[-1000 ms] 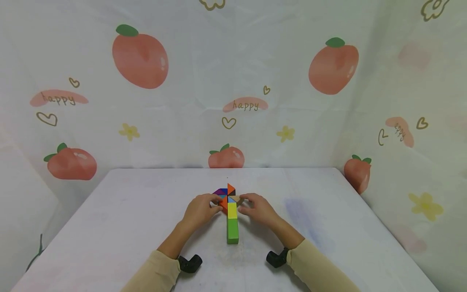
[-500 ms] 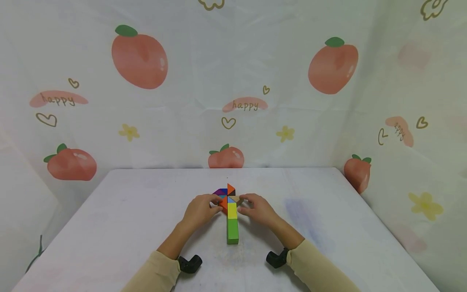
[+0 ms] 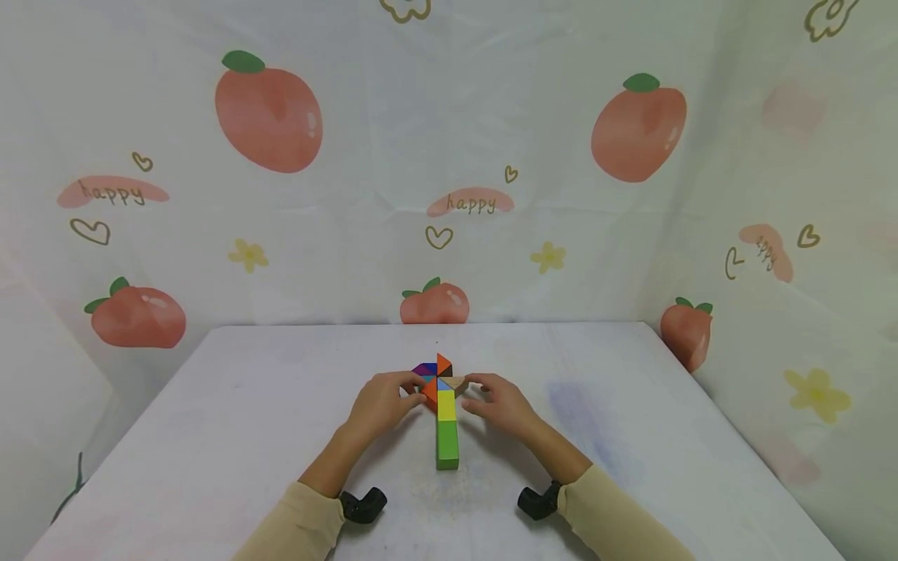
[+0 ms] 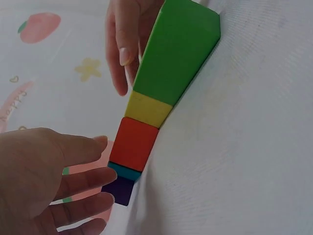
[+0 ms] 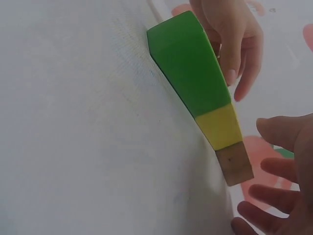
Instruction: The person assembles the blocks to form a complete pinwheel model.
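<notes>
Colored blocks form a pinwheel on a stick on the table. The stick is a green block [image 3: 447, 444] with a yellow block [image 3: 447, 405] beyond it. Around the center lie an orange-red triangular block [image 3: 431, 394], a light-blue one [image 3: 444, 385], a bare wood one [image 3: 457, 382], an orange one [image 3: 443, 365] and purple and dark-blue pieces [image 3: 425, 368]. My left hand [image 3: 380, 401] is at the left side, its relaxed fingers close to the orange-red and teal [image 4: 124, 171] blocks. To the right, my right hand [image 3: 503, 403] has its fingers spread beside the wood block, apart from it.
A white tabletop [image 3: 231, 436] carries the blocks, with a faint blue stain [image 3: 578, 417] at right. Behind it hangs a white cloth [image 3: 379, 257] printed with peaches. A black wrist device sits at each sleeve cuff.
My right hand has drawn slightly to the right, away from the blocks. My left hand has eased slightly left. The block figure looks unchanged.
</notes>
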`<state>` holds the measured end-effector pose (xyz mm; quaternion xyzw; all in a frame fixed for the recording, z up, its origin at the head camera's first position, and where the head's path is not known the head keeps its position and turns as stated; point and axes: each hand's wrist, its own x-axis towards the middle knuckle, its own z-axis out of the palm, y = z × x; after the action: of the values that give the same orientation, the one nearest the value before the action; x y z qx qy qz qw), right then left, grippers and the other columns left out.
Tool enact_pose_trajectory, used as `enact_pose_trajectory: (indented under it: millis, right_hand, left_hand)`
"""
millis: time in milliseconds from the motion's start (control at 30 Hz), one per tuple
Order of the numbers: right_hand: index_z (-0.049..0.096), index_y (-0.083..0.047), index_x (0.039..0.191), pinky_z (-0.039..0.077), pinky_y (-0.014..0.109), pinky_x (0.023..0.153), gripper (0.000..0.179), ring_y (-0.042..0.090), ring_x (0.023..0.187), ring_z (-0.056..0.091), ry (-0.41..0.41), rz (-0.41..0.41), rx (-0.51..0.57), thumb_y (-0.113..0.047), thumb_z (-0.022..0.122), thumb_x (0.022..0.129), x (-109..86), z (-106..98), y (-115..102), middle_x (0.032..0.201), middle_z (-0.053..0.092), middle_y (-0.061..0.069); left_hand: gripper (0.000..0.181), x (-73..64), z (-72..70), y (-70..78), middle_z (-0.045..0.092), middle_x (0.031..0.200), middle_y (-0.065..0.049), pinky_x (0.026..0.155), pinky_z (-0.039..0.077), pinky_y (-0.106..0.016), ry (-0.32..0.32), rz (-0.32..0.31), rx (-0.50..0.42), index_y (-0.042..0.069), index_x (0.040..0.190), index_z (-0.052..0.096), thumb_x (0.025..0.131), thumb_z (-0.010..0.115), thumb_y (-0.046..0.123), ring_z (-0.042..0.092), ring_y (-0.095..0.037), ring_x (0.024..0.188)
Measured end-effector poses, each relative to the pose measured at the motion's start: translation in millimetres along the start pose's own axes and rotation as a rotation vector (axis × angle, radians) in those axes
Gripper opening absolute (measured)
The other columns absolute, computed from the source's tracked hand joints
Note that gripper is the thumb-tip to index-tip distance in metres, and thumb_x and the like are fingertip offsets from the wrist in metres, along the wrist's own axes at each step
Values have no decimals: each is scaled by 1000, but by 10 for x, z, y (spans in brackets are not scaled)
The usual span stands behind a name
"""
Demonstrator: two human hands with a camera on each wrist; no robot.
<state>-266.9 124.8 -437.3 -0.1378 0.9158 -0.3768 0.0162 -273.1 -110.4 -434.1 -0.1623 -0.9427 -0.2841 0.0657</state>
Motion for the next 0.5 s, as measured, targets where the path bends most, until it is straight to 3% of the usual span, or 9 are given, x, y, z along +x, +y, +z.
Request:
enact_pose_trajectory:
  millis: [300, 500]
  right_hand:
    - [61, -11, 129, 48, 50, 94, 43, 30, 117, 56, 66, 16, 22, -25, 71, 90, -121, -182, 221, 131, 59, 7]
    - [61, -6, 130, 41, 53, 100, 42, 35, 121, 52, 113, -9, -71, -23, 68, 92, -168, -510, 541, 133, 57, 13]
  left_hand:
    - [26, -15, -171, -116, 67, 89, 7, 60, 48, -27, 21, -57, 14, 19, 112, 72, 88, 74, 27, 56, -14, 75]
    - [28, -57, -380, -348, 68, 93, 4, 65, 49, -32, 61, -34, 43, 14, 114, 71, 89, 72, 25, 58, -16, 79]
